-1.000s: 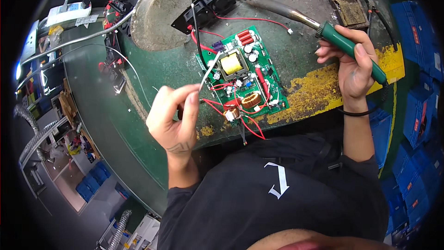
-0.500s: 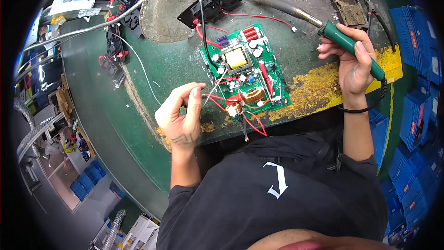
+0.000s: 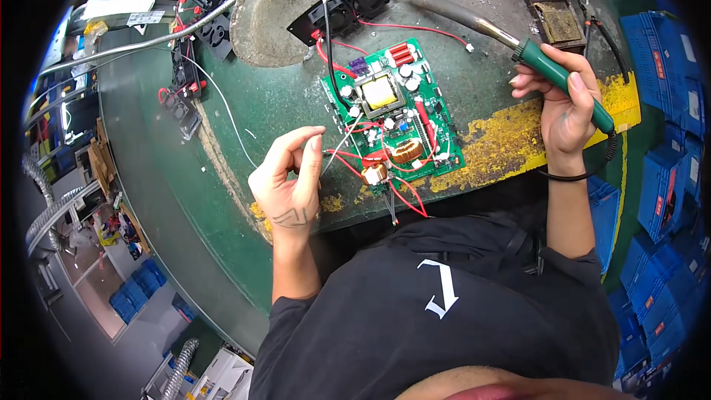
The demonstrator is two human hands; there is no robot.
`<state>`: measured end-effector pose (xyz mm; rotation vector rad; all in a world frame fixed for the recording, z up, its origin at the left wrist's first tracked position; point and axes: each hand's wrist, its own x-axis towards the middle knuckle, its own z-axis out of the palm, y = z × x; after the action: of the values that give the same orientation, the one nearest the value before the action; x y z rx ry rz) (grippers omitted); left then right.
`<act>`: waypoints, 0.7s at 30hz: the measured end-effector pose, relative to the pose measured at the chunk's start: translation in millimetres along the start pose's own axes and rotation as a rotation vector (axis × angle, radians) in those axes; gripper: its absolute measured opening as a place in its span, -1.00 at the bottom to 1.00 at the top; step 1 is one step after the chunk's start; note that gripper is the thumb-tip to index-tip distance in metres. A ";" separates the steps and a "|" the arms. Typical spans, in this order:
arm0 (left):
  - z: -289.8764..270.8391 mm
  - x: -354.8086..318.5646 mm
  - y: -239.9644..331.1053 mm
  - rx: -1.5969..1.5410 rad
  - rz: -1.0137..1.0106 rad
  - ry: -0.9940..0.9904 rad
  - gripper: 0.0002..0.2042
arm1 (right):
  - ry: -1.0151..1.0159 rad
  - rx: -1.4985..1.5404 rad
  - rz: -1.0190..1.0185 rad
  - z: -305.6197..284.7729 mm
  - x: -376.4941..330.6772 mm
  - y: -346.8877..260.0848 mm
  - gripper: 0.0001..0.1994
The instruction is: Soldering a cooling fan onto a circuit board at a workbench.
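My right hand (image 3: 569,107) is wrapped round the green handle of a soldering iron (image 3: 552,67). The iron's metal shaft slants up to the left, and its tip end lies near a black fan panel (image 3: 346,1). A green circuit board (image 3: 453,150) with a yellow-wrapped transformer (image 3: 379,92), copper coils and red wires lies flat on the bench before me. Just left of the board, my left hand (image 3: 289,178) is closed in a pinch. A thin grey solder wire (image 3: 342,142) runs from this hand to the board; the exact grip is partly hidden.
More black fans (image 3: 215,37) with red wires lie at the far left, near a white power strip (image 3: 118,4). Pliers (image 3: 590,22) and a rusty metal stand (image 3: 555,18) are at the far right. Blue bins (image 3: 659,192) stack beside the bench's yellow-painted edge (image 3: 511,133).
The left fingertips have shifted up and left very slightly. The soldering iron stays in my right hand in nearly the same place, and the board lies where it was.
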<state>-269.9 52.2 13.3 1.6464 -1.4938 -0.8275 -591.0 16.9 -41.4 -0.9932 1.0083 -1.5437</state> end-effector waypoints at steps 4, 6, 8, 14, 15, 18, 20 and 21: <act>-1.3 1.9 -0.5 0.015 -0.014 0.003 -0.88 | 0.055 0.011 0.002 -1.4 -5.8 -5.3 -0.58; -2.9 4.3 -1.8 -0.008 -0.012 -0.005 -0.87 | 0.059 0.007 -0.016 -5.7 -12.5 -11.2 -0.57; -3.8 8.4 -4.0 -0.025 -0.035 -0.018 -0.85 | 0.131 -0.001 -0.005 -14.5 -23.2 -20.9 -0.54; 3.9 24.6 -9.6 -0.073 0.016 -0.021 -0.76 | 0.231 0.024 -0.151 -55.7 -50.7 -45.9 -0.50; 6.7 27.5 -9.9 -0.083 0.015 -0.036 -0.73 | 0.270 -0.003 -0.155 -63.8 -55.5 -49.6 -0.50; 16.8 32.7 -10.3 -0.066 0.048 -0.045 -0.72 | 0.305 -0.141 -0.197 -84.2 -69.0 -59.2 -0.49; 21.2 34.1 -9.4 -0.108 0.071 -0.036 -0.74 | 0.343 -0.172 -0.208 -91.1 -78.7 -62.0 -0.49; 22.0 33.8 -8.9 -0.107 0.091 -0.023 -0.75 | 0.355 -0.199 -0.203 -92.9 -83.1 -62.6 -0.50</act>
<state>-280.4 16.5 -4.8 1.4842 -1.5026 -0.8638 -683.5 119.2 -20.5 -1.0017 1.3632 -1.8584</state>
